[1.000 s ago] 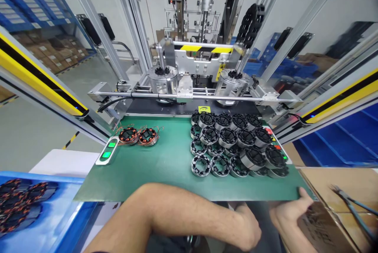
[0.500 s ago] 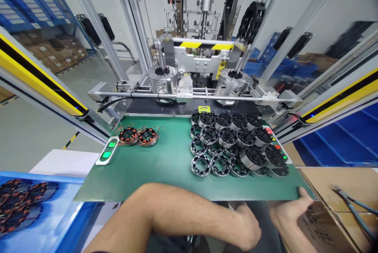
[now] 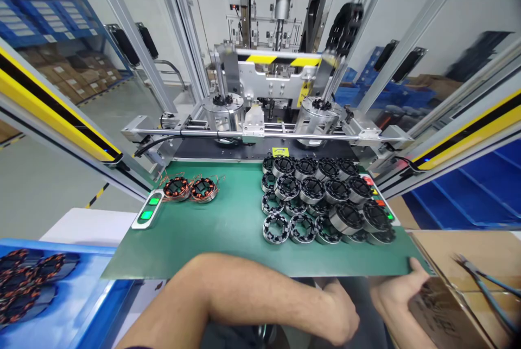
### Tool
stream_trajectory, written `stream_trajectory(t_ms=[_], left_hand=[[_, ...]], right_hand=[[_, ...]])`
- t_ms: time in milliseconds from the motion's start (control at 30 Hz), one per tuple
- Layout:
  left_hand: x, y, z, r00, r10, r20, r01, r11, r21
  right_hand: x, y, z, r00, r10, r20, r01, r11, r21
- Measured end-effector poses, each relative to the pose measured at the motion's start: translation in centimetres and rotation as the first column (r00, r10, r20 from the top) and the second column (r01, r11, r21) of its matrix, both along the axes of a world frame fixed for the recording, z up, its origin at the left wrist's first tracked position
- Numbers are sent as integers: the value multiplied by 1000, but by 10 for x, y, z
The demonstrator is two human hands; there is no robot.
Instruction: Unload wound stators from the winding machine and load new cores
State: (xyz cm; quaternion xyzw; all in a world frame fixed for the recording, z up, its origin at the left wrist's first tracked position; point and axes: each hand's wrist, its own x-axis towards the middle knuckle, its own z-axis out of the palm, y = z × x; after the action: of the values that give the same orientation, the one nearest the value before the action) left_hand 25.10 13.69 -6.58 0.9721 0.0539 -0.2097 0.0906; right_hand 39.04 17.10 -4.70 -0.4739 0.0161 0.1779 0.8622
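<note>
My left forearm reaches across below the front edge of the green tabletop (image 3: 228,240). My left hand (image 3: 341,313) is curled closed under that edge, its fingertips turned away, so what they hold, if anything, is hidden. Close by, my right hand (image 3: 401,286) grips the tabletop's front right corner, thumb on top and fingers out of sight beneath. Above the hands stand rows of bare black-and-silver motor stators (image 3: 302,228), some stacked two high. At the left are two stators wound with copper wire (image 3: 204,189).
A machine with two metal cylindrical fixtures (image 3: 223,113) stands behind the tabletop. Green-lit buttons (image 3: 148,209) are at the left. A blue bin (image 3: 91,294) holds several wound stators. Pliers (image 3: 482,284) lie on a cardboard box (image 3: 443,246) at the right.
The view has shifted very slightly. Both hands and the stators stay where they were.
</note>
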Motion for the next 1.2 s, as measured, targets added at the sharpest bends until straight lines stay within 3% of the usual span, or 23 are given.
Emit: stream_trajectory(t_ms=[233, 433, 633, 900, 1067, 1200], left_hand=[[-1, 0, -1, 999, -37, -29, 38, 999, 21], [0, 0, -1, 999, 27, 28, -27, 1000, -7], [-1, 2, 3, 1000, 0, -1, 0, 1000, -2], [1, 1, -5, 998, 8, 57, -8, 1000, 3], [-1, 5, 1, 1000, -26, -16, 25, 997, -66], [-1, 6, 7, 999, 32, -23, -34, 996, -87]], right_hand=[[5, 0, -5, 999, -16, -29, 16, 1000, -3], [3, 0, -3, 1000, -6, -16, 6, 1000, 5], [2, 0, -3, 1000, 21, 8, -21, 1000, 7], [4, 1, -3, 1000, -12, -15, 12, 1000, 10], [6, 3, -3, 1000, -11, -14, 12, 1000, 7], [6, 2, -3, 1000, -18, -13, 18, 1000, -7]])
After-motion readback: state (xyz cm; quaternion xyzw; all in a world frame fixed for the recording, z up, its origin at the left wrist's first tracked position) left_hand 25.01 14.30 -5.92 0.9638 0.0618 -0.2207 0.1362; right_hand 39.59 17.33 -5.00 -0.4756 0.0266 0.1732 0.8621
